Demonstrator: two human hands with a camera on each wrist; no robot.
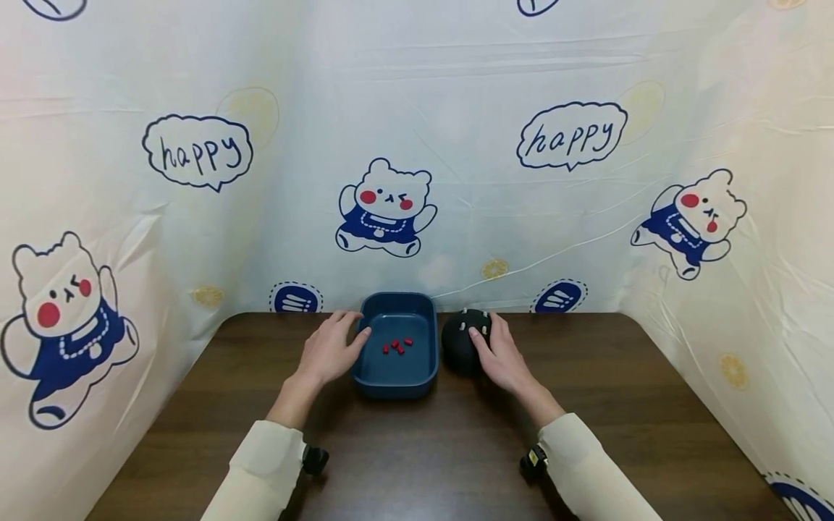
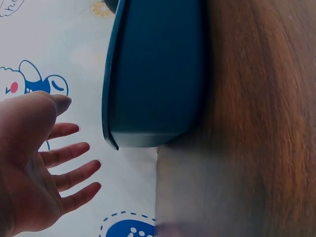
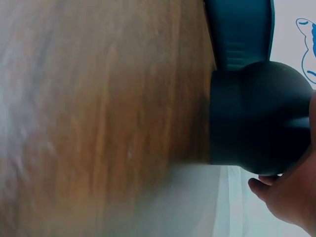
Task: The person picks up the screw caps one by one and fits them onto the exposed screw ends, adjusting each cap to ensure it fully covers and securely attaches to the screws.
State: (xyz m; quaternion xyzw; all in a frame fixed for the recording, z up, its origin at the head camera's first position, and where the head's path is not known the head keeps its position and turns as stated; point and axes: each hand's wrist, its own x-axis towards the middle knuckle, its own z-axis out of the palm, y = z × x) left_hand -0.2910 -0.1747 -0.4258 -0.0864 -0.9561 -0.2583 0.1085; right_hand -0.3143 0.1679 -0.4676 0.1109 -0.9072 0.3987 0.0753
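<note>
On the table sits a blue rectangular tray (image 1: 397, 383) with several small red pieces (image 1: 398, 346) on its floor. Beside its left rim, my left hand (image 1: 332, 346) has its thumb and fingers spread and relaxed. The left wrist view shows that hand (image 2: 42, 168) with nothing in it, next to the tray's wall (image 2: 155, 74). Right of the tray stands a black dome-shaped object (image 1: 460, 354) with several small pale bits on top. My right hand (image 1: 508, 362) grips its right side, thumb over the front. Low on the dome (image 3: 266, 118), fingertips (image 3: 257, 187) show in the right wrist view.
The brown wooden table (image 1: 417, 463) ends at a printed cloth backdrop (image 1: 469, 239) just behind the tray and dome. Cloth also hangs along both sides. Wrist cameras (image 1: 316, 460) are strapped near both pale sleeves (image 1: 586, 456).
</note>
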